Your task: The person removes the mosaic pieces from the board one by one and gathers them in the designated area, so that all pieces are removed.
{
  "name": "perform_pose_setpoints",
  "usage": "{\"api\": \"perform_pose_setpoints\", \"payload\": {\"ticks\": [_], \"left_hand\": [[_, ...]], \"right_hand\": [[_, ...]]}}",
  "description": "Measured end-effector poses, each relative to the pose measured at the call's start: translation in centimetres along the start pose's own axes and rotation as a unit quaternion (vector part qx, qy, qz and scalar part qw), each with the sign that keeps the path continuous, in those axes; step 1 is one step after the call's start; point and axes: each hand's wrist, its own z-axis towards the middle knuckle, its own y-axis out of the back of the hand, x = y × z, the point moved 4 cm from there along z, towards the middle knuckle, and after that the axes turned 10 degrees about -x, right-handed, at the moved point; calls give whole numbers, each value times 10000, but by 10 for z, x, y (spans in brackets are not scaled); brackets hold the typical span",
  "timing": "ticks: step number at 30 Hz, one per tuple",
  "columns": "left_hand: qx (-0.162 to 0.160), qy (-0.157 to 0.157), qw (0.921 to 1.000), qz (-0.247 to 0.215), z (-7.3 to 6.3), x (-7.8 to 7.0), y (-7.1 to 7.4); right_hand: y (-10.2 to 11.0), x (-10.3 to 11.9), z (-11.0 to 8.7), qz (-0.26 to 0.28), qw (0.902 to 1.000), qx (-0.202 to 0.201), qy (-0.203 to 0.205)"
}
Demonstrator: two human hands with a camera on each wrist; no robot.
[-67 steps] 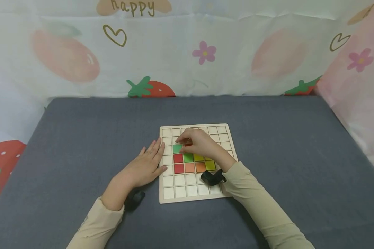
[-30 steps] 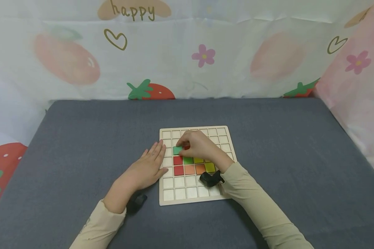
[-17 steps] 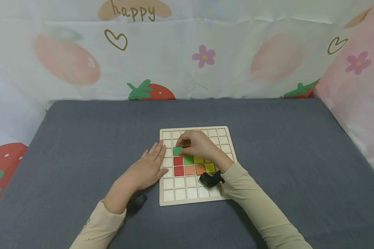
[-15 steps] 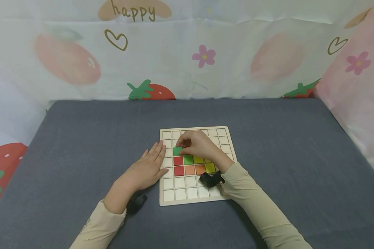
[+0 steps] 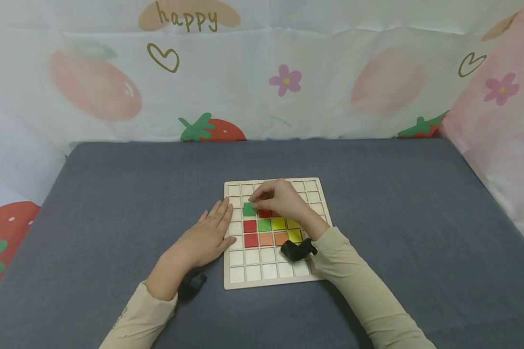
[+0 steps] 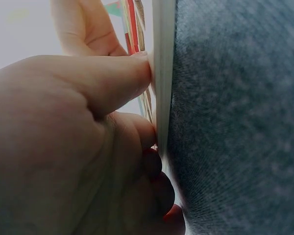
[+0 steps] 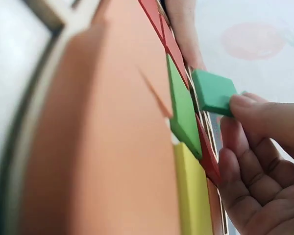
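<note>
My right hand (image 5: 285, 199) pinches a square green tile (image 5: 248, 209) between thumb and fingers, just over the wooden grid board (image 5: 253, 273). In the right wrist view the tile (image 7: 213, 92) is held by one edge, tilted and apart from the board. My left hand (image 5: 203, 236) lies along the board's left edge with fingers straight. The left wrist view has its thumb and fingertips touching the board's side (image 6: 164, 73). Below the held tile sit a red tile (image 5: 250, 226) and a light green tile (image 5: 264, 224); another red tile (image 5: 265, 213) is partly under my right hand.
Orange tiles (image 5: 266, 239) and yellow tiles (image 5: 278, 223) fill other cells in the board's middle. A black wrist camera (image 5: 297, 250) overhangs the lower right cells. Grey cloth (image 5: 397, 194) covers the table, and a printed curtain (image 5: 323, 48) hangs behind it.
My right hand has risen slightly and away from me, lifting the green tile off its cell; more of the red tile beside it shows. My left hand stays at the board's edge.
</note>
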Motion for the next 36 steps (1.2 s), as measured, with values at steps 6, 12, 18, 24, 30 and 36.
{"api": "perform_pose_setpoints", "payload": {"ticks": [6, 12, 18, 24, 30, 36], "left_hand": [[34, 27, 10000, 37, 0, 1, 1], [53, 68, 10000, 25, 0, 1, 2], [10, 71, 10000, 43, -1, 1, 0], [-44, 55, 10000, 54, -1, 0, 0], [0, 36, 10000, 61, 0, 0, -2], [47, 45, 10000, 20, 1, -1, -5]], "right_hand": [[9, 0, 1, 387, 9990, 7, -202], [17, 1, -3, 616, 9970, 55, -473], [23, -2, -7, 801, 9949, 26, -606], [30, -6, -12, 1150, 9916, 44, -592], [43, -10, -19, 1169, 9909, -58, -658], [56, -14, -28, 1233, 9897, -128, -712]]}}
